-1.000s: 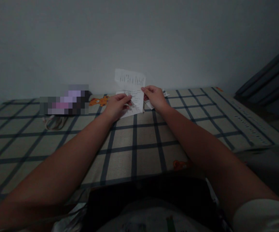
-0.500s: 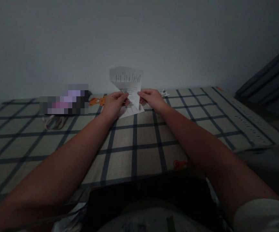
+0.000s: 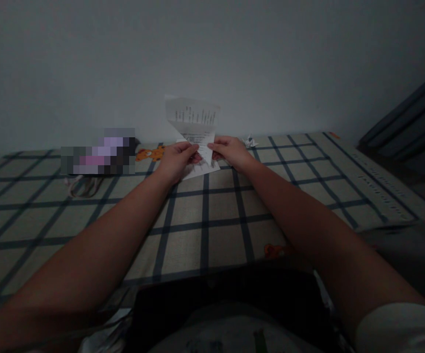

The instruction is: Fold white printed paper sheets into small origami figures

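A printed sheet of paper (image 3: 193,115) stands up between my hands, its sides folded in so that it narrows toward the bottom. My left hand (image 3: 177,158) pinches its lower left edge between thumb and fingers. On the other side, my right hand (image 3: 230,152) pinches the lower right edge, with the fingertips close to those of the left. Beneath them, another white paper surface (image 3: 201,170) rests on the cloth; whether it belongs to the same sheet I cannot tell.
A checked tablecloth (image 3: 223,235) with printed bears covers the table. A small crumpled or folded white paper piece (image 3: 250,141) lies beyond my right hand. At the left sits a blurred-out purple object (image 3: 105,154) with a looped cord (image 3: 83,186). A pale wall rises behind.
The upper part of the paper has risen slightly and the lower part has narrowed. Both hands have shifted a little, and their fingertips are closer together.
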{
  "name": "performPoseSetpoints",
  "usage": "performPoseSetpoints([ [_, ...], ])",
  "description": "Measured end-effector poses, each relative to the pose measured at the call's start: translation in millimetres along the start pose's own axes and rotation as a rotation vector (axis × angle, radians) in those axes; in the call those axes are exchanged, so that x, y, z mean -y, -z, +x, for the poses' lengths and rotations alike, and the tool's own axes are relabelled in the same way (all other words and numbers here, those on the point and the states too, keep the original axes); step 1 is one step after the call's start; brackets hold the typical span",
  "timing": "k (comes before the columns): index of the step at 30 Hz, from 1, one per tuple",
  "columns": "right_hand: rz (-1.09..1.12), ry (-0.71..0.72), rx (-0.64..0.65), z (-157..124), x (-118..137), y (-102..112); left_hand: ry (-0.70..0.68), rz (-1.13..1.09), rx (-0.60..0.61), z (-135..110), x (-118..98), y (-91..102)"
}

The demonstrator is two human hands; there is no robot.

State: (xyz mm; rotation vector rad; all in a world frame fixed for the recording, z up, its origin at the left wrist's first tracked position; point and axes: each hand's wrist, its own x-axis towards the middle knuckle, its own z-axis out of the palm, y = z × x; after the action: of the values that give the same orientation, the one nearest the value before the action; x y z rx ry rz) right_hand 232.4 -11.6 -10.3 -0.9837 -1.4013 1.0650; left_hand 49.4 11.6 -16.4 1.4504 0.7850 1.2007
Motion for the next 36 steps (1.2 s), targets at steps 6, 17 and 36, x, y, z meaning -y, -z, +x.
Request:
performPoseSetpoints([
  [6,-0.061,0.042,-0.033,2,-5,2,0.097,-0.070,0.092,-5,-1,-3.3],
  [17,-0.059,0.065,-0.071,1,-3,1,0.095,-0.072,0.122,-7,-4,-5.3],
  [36,-0.003,0.028,-0.152,-3,8,-2,0.097,-0.037,0.013,-4,-2,-4.0],
])
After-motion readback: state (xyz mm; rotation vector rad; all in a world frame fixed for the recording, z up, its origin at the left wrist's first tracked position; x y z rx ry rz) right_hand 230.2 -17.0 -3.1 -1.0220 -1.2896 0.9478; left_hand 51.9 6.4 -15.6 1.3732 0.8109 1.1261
